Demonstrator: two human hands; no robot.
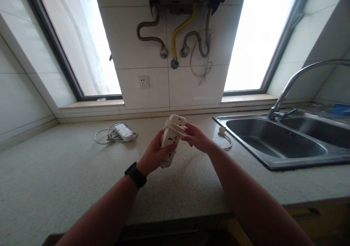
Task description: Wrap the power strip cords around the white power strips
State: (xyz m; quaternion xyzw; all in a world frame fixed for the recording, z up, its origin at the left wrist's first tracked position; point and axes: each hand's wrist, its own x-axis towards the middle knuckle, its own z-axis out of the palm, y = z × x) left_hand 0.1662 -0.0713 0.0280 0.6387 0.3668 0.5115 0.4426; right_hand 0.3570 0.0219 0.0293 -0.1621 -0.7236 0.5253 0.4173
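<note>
- A black wristband (136, 174) is worn on the left wrist, nearest the camera.
- A white power strip (171, 140) is gripped in the left hand (154, 154), held upright above the counter (54, 180), left of the sink (276, 144).
- Its cord (175, 127) is wound around the strip's upper end; the cord is pinched by the right hand (195, 136).
- The loose cord end and plug (222, 130) lie on the counter, just beside the sink.
- A second strip (123, 131) with coiled cord lies farther back, well left of the sink.
- A wall socket (143, 82) is seen behind, up and left of the sink.
</note>
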